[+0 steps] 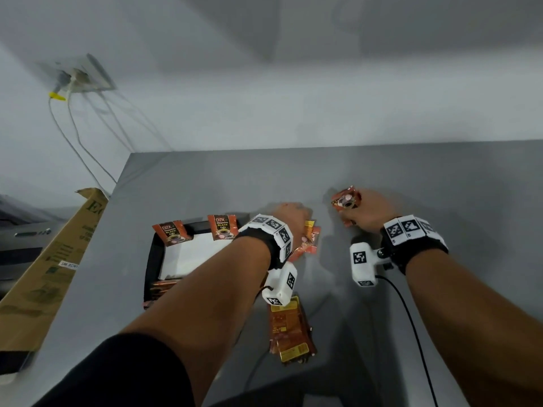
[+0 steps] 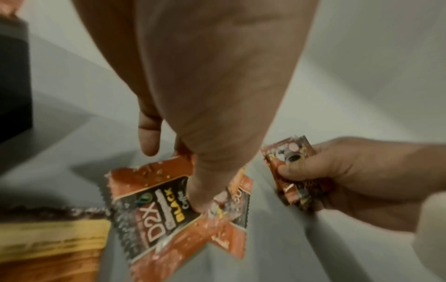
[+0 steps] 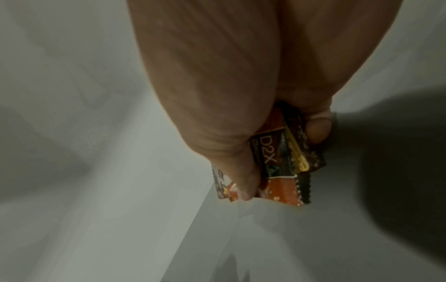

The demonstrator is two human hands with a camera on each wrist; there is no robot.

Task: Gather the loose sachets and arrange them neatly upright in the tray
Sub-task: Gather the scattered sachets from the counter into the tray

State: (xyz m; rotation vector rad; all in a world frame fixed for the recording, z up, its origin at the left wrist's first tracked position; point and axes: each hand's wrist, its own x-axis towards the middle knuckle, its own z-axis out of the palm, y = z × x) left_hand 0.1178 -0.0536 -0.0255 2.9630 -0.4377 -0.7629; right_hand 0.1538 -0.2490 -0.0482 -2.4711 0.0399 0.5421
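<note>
far table (image 1: 293, 171) — open passage | left: tray (image 1: 150, 259) | near: sachet stack (image 1: 289, 330)

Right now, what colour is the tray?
Black tray with a white inside; the head view shows it best.
</note>
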